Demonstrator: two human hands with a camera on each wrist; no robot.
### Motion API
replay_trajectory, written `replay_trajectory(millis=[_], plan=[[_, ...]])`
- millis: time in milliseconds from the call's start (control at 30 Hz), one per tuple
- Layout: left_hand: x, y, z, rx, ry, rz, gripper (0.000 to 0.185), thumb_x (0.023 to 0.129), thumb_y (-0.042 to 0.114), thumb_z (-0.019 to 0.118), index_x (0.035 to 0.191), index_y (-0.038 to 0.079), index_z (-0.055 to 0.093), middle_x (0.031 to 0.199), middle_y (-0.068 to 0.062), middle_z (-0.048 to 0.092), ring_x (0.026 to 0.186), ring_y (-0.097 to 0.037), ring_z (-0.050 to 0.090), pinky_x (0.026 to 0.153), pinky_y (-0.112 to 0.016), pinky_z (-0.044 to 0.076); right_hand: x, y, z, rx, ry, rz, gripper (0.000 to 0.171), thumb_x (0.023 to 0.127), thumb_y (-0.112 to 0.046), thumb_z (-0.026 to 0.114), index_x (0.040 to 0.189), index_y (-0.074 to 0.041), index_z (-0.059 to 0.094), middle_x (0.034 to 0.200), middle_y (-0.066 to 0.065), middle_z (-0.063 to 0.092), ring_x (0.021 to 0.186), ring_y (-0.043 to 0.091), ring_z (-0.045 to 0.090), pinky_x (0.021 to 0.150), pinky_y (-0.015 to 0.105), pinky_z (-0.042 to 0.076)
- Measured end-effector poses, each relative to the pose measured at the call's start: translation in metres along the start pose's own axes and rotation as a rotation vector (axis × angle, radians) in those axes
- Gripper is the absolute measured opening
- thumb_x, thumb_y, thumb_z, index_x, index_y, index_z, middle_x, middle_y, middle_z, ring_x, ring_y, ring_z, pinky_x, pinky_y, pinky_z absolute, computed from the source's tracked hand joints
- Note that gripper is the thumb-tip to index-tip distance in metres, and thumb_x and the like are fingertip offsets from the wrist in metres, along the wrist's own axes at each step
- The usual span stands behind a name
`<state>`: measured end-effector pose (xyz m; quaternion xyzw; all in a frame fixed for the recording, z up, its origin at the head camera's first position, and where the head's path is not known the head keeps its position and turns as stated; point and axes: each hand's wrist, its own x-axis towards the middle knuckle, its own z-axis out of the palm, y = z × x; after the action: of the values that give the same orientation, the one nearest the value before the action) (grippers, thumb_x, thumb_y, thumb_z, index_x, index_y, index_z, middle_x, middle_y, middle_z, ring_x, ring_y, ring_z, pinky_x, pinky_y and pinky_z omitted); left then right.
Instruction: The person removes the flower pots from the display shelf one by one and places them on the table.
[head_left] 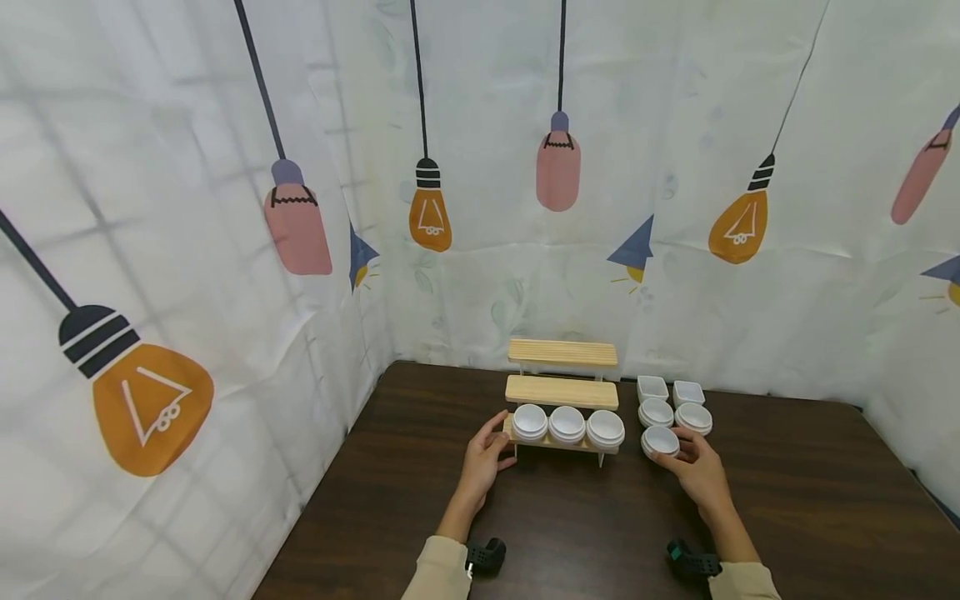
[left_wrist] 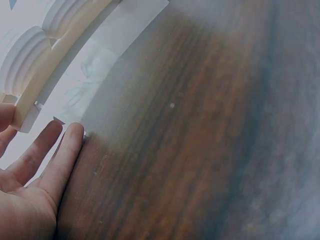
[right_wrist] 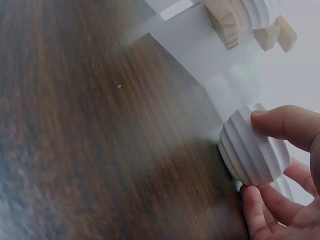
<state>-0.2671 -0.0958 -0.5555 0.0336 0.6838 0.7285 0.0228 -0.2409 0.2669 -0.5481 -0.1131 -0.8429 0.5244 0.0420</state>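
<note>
A three-tier wooden display stand stands on the table, and three white ribbed bowls sit in a row on its lowest shelf. My left hand holds the left end of that shelf between thumb and fingertips; in the left wrist view its lower fingers extend below the shelf edge. On the right, my right hand pinches another white ribbed bowl, the nearest of a group. In the right wrist view the thumb presses one side of this bowl, with fingers opposite.
Behind the pinched bowl are two more round white bowls and two square white dishes. The stand's upper two shelves bear nothing. A white curtain with printed lamps hangs behind and left of the dark wooden table.
</note>
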Motion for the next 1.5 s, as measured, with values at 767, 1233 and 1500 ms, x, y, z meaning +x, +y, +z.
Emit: replay_trajectory(millis=[767,1233,1500], plan=[[0.0018,-0.0044,-0.0019,0.019,0.002,-0.006,0.047,0.109,0.017,0.049,0.155,0.012,0.044,0.123,-0.018,0.061,0.114,-0.028,0.062,0.091,-0.044,0.062,0.0029,0.0052,-0.0002,-0.031,-0.051,-0.034,0.070,0.093,-0.032,0.077,0.148,-0.004,0.044,0.144,0.028,0.052,0.125,0.034,0.053,0.079,0.019,0.048],[0.0001,-0.0020,-0.0009,0.012,0.001,-0.004,0.046,0.109,0.018,0.050,0.155,0.014,0.046,0.123,-0.017,0.062,0.113,-0.028,0.063,0.091,-0.045,0.062,0.0014,0.0092,0.0011,-0.038,-0.040,-0.050,0.068,0.093,-0.033,0.077,0.146,-0.007,0.045,0.141,0.027,0.055,0.121,0.031,0.055,0.078,0.020,0.049],[0.0022,-0.0031,0.0004,0.018,0.001,-0.005,0.046,0.109,0.019,0.050,0.154,0.016,0.047,0.123,-0.017,0.062,0.113,-0.028,0.063,0.091,-0.044,0.062,0.0017,0.0091,-0.0003,-0.046,-0.033,-0.061,0.068,0.093,-0.034,0.077,0.146,-0.007,0.045,0.140,0.026,0.056,0.119,0.030,0.055,0.078,0.021,0.049]])
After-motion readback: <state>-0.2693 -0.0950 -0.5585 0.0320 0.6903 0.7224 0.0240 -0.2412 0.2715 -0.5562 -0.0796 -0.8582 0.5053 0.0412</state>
